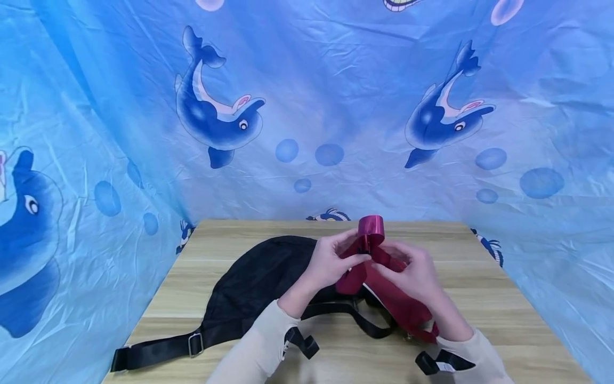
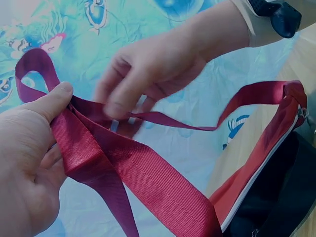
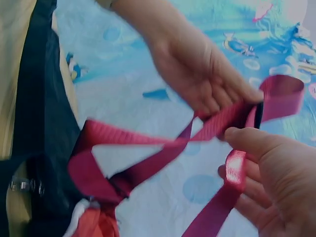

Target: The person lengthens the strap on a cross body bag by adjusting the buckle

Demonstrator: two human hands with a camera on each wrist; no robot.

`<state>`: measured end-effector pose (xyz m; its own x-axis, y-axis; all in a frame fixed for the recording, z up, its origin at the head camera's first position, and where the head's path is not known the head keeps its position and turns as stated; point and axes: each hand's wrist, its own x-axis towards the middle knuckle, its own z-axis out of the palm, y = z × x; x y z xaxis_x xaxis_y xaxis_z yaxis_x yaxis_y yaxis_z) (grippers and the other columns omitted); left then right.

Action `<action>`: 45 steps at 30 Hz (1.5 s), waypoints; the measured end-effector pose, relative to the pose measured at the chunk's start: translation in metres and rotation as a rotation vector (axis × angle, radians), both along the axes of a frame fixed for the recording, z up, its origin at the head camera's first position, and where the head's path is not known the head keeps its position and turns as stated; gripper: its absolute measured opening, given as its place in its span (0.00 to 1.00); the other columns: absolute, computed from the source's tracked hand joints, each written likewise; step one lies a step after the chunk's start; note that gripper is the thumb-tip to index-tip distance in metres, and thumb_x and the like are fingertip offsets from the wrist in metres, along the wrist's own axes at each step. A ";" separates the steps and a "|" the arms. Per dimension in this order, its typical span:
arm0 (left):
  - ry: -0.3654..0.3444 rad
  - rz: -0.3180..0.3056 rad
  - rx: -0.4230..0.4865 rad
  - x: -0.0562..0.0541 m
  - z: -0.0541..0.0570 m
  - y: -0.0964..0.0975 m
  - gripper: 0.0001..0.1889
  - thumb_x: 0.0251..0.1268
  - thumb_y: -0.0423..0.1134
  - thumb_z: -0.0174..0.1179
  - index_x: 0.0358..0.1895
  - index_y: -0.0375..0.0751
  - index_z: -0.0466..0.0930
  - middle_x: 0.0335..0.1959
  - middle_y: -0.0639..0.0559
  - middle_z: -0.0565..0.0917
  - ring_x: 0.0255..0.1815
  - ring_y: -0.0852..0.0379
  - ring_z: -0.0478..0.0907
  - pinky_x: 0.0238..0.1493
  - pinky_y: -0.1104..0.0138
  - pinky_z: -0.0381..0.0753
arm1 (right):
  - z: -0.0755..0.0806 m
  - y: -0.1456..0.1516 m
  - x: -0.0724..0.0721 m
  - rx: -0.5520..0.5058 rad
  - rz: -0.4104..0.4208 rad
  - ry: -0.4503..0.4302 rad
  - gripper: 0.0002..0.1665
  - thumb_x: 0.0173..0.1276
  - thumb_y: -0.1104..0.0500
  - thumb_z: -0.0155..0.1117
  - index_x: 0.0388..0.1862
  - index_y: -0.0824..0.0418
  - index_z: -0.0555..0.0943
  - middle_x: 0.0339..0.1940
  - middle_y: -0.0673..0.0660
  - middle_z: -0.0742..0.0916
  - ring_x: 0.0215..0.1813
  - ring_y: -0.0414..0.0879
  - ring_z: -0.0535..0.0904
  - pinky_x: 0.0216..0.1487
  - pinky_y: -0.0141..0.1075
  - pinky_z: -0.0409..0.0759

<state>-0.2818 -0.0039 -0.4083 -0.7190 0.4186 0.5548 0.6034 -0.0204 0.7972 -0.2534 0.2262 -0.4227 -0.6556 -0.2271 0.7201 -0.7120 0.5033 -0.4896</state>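
Note:
Above the table, my left hand (image 1: 328,261) pinches a dark red webbing strap (image 1: 371,226) between thumb and fingers, close to a small black slider (image 3: 258,114). Beyond that slider the strap stands up in a loop. My right hand (image 1: 414,272) grips the same strap just to the right, its thumb and fingers on the webbing in the right wrist view. Twisted lengths of strap run down to a red bag (image 1: 400,298) with a pale zip edge, lying under my right forearm. Part of this bag is hidden by the hand and straps.
A black bag (image 1: 261,277) lies flat on the wooden table (image 1: 182,298), left of the red one. Its black strap with a metal buckle (image 1: 195,344) stretches to the front left. Blue dolphin-printed cloth (image 1: 307,106) hangs behind and at both sides.

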 end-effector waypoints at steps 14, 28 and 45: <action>-0.010 0.014 0.023 0.002 0.002 0.000 0.26 0.68 0.32 0.73 0.69 0.40 0.82 0.61 0.41 0.89 0.65 0.49 0.87 0.66 0.66 0.84 | -0.008 -0.003 -0.004 0.084 -0.067 0.030 0.29 0.51 0.67 0.87 0.54 0.60 0.88 0.45 0.57 0.94 0.43 0.50 0.92 0.47 0.18 0.82; -0.036 0.007 0.039 0.005 0.005 -0.004 0.26 0.66 0.30 0.74 0.68 0.38 0.83 0.62 0.40 0.88 0.66 0.48 0.86 0.68 0.67 0.83 | -0.013 -0.006 -0.009 0.122 -0.059 0.076 0.30 0.51 0.67 0.86 0.54 0.63 0.88 0.46 0.58 0.94 0.46 0.52 0.93 0.53 0.20 0.83; -0.060 0.022 0.084 0.002 0.009 -0.004 0.25 0.65 0.29 0.74 0.66 0.37 0.84 0.61 0.39 0.89 0.67 0.47 0.85 0.69 0.64 0.83 | -0.017 0.003 -0.006 0.042 -0.010 0.016 0.32 0.52 0.72 0.85 0.56 0.60 0.84 0.49 0.57 0.94 0.50 0.51 0.92 0.59 0.18 0.81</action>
